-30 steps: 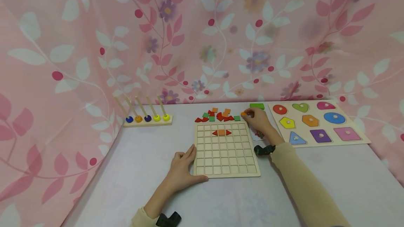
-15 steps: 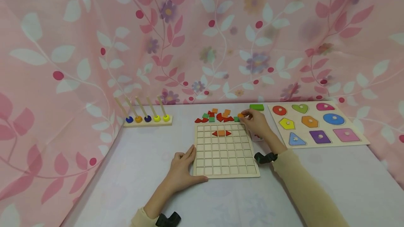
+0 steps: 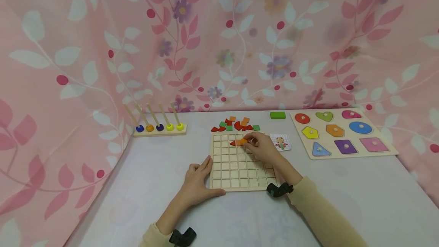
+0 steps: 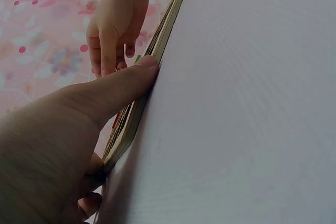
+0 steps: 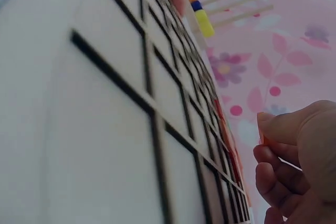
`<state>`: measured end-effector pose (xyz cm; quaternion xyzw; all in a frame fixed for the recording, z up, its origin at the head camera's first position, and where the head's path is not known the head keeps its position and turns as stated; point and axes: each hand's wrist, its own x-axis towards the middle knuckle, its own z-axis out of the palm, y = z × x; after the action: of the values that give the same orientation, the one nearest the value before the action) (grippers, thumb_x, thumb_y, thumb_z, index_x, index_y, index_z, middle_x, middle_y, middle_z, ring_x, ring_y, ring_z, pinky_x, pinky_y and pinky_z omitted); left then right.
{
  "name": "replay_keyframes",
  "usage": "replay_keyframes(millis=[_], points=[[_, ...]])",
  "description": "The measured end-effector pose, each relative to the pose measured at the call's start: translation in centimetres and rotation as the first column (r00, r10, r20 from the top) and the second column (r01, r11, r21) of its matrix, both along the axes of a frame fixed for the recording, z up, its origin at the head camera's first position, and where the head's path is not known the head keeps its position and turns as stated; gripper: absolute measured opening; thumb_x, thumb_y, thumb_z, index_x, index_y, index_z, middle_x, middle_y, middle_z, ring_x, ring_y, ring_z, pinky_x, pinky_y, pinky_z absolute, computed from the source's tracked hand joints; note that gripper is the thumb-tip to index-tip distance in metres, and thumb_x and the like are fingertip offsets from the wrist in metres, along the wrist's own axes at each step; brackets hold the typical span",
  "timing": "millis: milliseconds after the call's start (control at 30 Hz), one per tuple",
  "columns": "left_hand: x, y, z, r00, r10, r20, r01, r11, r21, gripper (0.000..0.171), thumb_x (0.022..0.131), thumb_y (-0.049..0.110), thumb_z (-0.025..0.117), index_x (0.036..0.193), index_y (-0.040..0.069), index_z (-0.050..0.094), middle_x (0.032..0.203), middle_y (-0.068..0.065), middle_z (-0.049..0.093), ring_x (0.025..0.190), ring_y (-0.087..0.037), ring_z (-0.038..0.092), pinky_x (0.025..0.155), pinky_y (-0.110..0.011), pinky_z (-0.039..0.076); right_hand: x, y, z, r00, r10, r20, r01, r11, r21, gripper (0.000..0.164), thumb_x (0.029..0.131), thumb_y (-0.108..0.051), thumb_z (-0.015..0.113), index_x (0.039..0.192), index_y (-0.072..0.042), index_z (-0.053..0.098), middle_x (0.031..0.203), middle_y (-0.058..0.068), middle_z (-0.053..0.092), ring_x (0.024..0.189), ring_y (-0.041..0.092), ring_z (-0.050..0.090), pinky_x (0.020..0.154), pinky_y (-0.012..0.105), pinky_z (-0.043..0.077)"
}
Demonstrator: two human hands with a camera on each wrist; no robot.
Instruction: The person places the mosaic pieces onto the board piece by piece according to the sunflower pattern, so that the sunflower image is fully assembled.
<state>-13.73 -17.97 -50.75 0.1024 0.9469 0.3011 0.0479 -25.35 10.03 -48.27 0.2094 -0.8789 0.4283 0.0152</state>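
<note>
In the head view a wooden grid board lies on the table. My left hand rests at its near left corner, thumb along the front edge and fingers against the left side. In the left wrist view that thumb lies straight against the board's edge. My right hand pinches a small orange tile between thumb and fingers, over the board's upper rows. Just left of it a red triangular tile and an orange square tile sit in the grid. The hand covers the cells to their right.
Several loose red, orange and green tiles lie behind the board. A picture card is at its right, with a green block farther back. A peg stacker stands left, and a knobbed shape puzzle lies right.
My right hand has moved left and toward me, from beside the loose tiles to above the board, carrying the orange tile. The picture card is uncovered. My left hand has stayed put.
</note>
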Motion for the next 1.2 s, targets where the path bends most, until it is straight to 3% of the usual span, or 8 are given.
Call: replay_keyframes(millis=[200, 633, 1200], points=[[0.0, 0.0, 0.1, 1.000, -0.004, 0.000, 0.004, 1.000, -0.005, 0.123, 0.072, 0.071, 0.088, 0.166, 0.010, 0.036, 0.175, 0.000, 0.027, 0.123, -0.026, 0.036, 0.094, -0.042, 0.039, 0.5, -0.8, -1.2, 0.999, 0.020, 0.034, -0.020, 1.000, -0.002, 0.026, 0.100, -0.015, 0.075, 0.122, -0.002, 0.073, 0.113, 0.010, 0.074, 0.099, 0.020, 0.067, 0.089, 0.038, 0.056], [0.1, 0.0, 0.1, 1.000, -0.003, 0.003, 0.003, 1.000, 0.003, 0.123, 0.072, 0.071, 0.087, 0.165, 0.010, 0.036, 0.175, -0.001, 0.027, 0.119, -0.023, 0.036, 0.092, -0.040, 0.037, 1.0, -0.8, -2.5, 0.998, 0.027, -0.057, -0.026, 1.000, 0.014, 0.024, 0.096, -0.015, 0.080, 0.117, -0.003, 0.076, 0.105, 0.005, 0.072, 0.087, 0.014, 0.057, 0.078, 0.029, 0.050], [0.1, 0.0, 0.2, 1.000, -0.002, -0.002, 0.002, 1.000, -0.008, 0.123, 0.072, 0.071, 0.088, 0.166, 0.011, 0.036, 0.176, 0.000, 0.027, 0.119, -0.023, 0.036, 0.091, -0.040, 0.038, 0.9, -0.9, -2.9, 0.993, 0.033, -0.118, -0.030, 0.999, 0.021, 0.022, 0.096, -0.015, 0.080, 0.114, -0.005, 0.077, 0.101, 0.003, 0.069, 0.085, 0.013, 0.056, 0.077, 0.029, 0.050]])
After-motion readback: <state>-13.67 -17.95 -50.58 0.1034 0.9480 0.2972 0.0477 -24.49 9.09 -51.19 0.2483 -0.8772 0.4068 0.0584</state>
